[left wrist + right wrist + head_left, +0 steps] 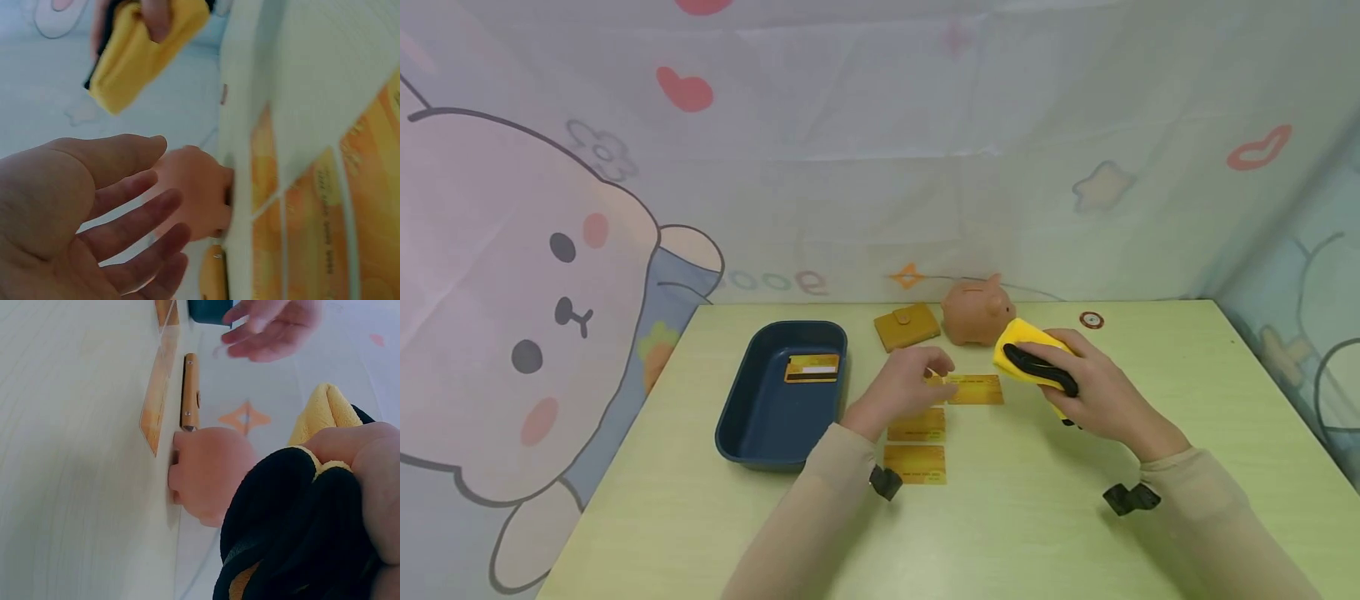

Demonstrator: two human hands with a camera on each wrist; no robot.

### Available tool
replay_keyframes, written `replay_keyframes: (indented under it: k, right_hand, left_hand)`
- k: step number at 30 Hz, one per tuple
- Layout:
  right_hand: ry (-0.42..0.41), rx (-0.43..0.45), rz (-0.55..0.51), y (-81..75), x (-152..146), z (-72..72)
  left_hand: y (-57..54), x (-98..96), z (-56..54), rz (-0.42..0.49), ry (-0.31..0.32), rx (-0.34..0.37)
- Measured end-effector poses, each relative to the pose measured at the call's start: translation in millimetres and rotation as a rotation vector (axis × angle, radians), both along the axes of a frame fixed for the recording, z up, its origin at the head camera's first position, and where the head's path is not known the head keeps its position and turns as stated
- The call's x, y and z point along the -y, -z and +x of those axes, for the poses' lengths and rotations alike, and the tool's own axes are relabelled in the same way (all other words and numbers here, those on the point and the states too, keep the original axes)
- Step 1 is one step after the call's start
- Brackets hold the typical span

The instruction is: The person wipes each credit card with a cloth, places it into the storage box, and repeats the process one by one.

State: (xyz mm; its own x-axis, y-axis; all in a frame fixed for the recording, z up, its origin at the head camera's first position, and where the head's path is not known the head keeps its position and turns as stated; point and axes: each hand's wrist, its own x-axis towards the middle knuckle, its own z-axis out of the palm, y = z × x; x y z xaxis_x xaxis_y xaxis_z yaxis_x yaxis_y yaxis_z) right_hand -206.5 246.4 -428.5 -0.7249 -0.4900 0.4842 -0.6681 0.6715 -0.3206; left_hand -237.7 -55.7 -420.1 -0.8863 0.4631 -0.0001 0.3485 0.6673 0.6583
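Observation:
My right hand (1097, 387) grips a folded yellow cloth (1021, 332) with a black side, held above the table to the right of the cards. In the right wrist view the cloth's dark folds (281, 512) bulge out beside the fingers. My left hand (904, 382) hovers over the gold cards, its fingers loosely bent and apart, with nothing in it. Below and beside it lie a gold card at the right (975, 390), a middle card (917, 427) and a near card (915, 464). Another card is partly hidden behind the left fingers.
To the left stands a dark blue tray (782, 429) with a gold card (812, 368) inside. A mustard wallet (906, 327) and a pink piggy bank (972, 317) are at the back, near the curtain. A small red-and-white disc (1092, 320) lies farther right.

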Motion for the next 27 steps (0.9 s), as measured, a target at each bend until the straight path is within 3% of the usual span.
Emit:
replay_keyframes:
  k: [7, 11, 20, 27]
  right_hand:
    - [0.001, 0.008, 0.008, 0.5, 0.5, 0.1]
    - [0.006, 0.015, 0.011, 0.2, 2.1, 0.3]
    - [0.006, 0.017, 0.017, 0.0, 3.9, -0.8]
    - [0.014, 0.025, 0.019, 1.5, 2.8, -0.7]
  left_hand:
    - [30.8, -6.6, -18.4, -0.107, 0.004, -0.05]
    - [42.2, -11.4, -23.7, -0.162, 0.0, -0.059]
    - [53.0, -19.5, -26.9, -0.193, -0.032, -0.037]
    - [51.8, -23.5, -26.4, -0.178, -0.048, -0.031]
